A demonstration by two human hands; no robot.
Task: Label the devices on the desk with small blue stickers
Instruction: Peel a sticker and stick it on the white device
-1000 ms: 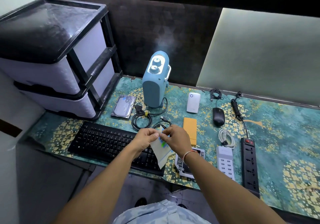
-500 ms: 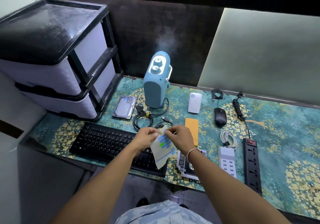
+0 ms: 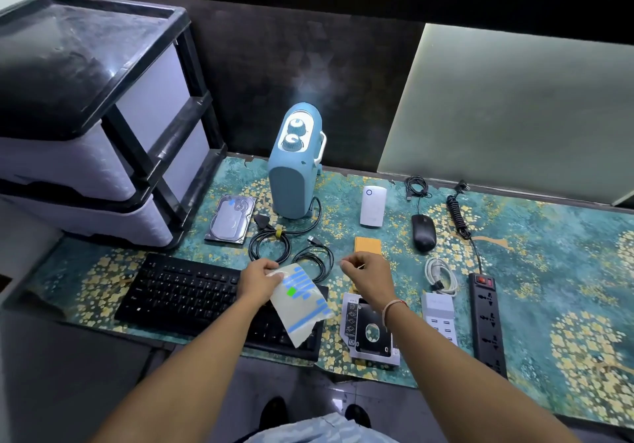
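Observation:
My left hand (image 3: 260, 283) pinches the top corner of a pale sticker sheet (image 3: 302, 308) with blue strips and one green square, held over the black keyboard (image 3: 182, 291). My right hand (image 3: 368, 278) hovers to the right of the sheet, above the orange case (image 3: 367, 246), thumb and forefinger pinched together on a small sticker too tiny to make out. On the desk lie a hard drive (image 3: 230, 217), a blue humidifier (image 3: 295, 175), a white plug-in device (image 3: 373, 205), a black mouse (image 3: 423, 233), a USB charger (image 3: 441, 315) and a drive caddy (image 3: 370, 332).
A black power strip (image 3: 487, 322) lies at the right with its coiled cord. Black cable coils (image 3: 269, 247) and a white cable (image 3: 441, 272) lie between the devices. A black-and-white drawer unit (image 3: 85, 116) fills the left end of the desk.
My right hand has pulled away from the sticker sheet to the right, fingers pinched. The sheet now hangs from my left hand alone, lower over the keyboard.

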